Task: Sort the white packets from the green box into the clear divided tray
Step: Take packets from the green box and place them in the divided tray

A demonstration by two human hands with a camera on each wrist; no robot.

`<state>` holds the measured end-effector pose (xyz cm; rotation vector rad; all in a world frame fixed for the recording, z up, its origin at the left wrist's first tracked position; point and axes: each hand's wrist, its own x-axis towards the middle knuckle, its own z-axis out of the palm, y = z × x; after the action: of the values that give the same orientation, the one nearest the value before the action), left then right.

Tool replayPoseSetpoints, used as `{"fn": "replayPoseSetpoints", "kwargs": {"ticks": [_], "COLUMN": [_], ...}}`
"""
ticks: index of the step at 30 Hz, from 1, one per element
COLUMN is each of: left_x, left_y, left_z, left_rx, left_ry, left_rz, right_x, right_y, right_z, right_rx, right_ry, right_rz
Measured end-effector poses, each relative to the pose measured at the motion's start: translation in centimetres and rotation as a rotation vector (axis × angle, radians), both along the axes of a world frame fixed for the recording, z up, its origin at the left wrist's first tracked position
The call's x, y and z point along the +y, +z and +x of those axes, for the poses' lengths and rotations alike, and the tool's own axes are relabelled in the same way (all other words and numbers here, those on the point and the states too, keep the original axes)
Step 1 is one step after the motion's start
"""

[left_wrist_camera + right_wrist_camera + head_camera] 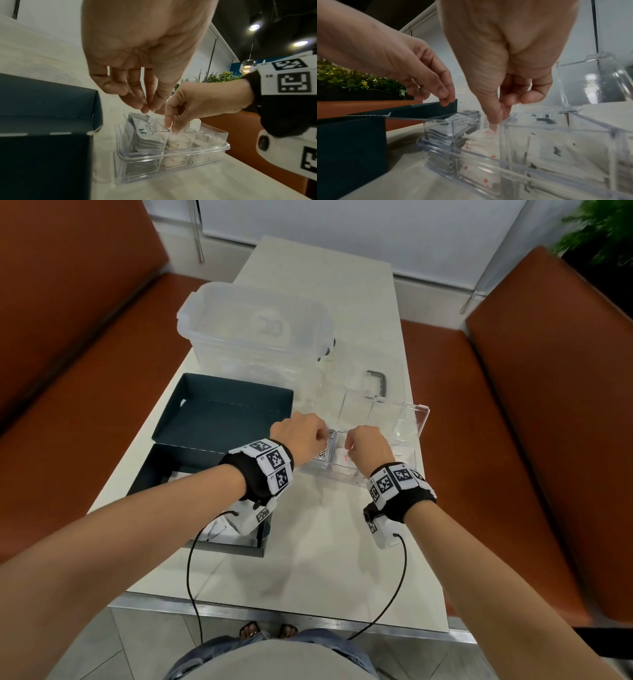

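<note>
- Nearest, in the green box [150,474]: a few white packets [222,530] visible under the left wrist, so sorting judged unfinished.
- Further on, over the clear divided tray [173,152]: left hand [303,436] with fingertips drawn together just above the green-printed stack [147,133], grip on a packet unclear.
- Beside it: right hand [366,448] with thumb and forefinger down in the red-printed compartment [481,138], hold unclear.
- Farthest: back compartments [356,409] seemingly unfilled.
</note>
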<state>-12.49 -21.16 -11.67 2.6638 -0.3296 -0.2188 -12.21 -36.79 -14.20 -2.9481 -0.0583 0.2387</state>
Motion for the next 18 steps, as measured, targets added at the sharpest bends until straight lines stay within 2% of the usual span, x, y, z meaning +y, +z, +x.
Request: {"fn": "replayPoseSetpoints", "kwargs": {"ticks": [6,14,18], "left_x": [0.5,1.4,2.5], "left_y": [0.0,0.4,1.3], "left_z": [-0.3,-1.1,-1.9], "left_rx": [0.009,0.032,0.045], "left_ry": [0.013,0.042,0.039], "left_rz": [-0.030,-0.065,-0.080], "right_x": [-0.1,0.5,0.5], "right_y": [0.5,0.7,1.9], "right_z": [-0.1,-0.4,-0.6], "right_rx": [0.054,0.075,0.008], "right_ry": [-0.020,-0.008,-0.047], "right_rz": [0.059,-0.100,0.024]}}
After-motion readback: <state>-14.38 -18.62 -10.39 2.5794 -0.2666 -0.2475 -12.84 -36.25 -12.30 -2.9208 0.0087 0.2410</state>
